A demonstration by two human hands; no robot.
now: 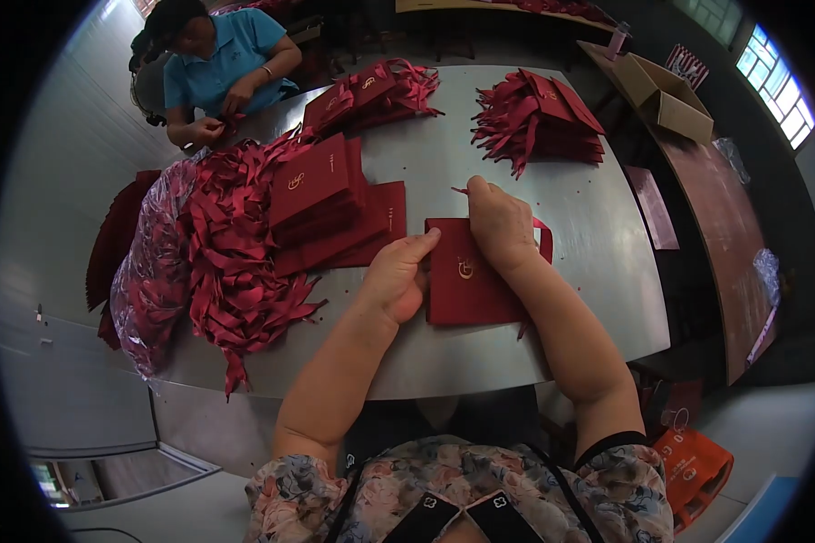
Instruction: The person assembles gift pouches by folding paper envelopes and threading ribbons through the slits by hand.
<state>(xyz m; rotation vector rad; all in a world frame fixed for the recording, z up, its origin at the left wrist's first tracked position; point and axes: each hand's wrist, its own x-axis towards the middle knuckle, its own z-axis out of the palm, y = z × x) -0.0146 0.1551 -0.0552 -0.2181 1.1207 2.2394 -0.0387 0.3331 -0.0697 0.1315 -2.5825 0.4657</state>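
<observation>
Your tabletop (607, 262) looks like smooth metal with a soft sheen. The bag (480, 294) you hold above it looks like stiff, matt paper, its print (465, 268) metallic. The stacked bags (310, 185) left of the tabletop's middle share that flat finish. Toward its left end you have glossy, satiny cloth ribbons (235, 253) beside clear, crinkled, shiny plastic wrap (149, 299). Beyond its right edge, the box (685, 118) is matt cardboard, on a wood-like side surface (720, 244).
</observation>
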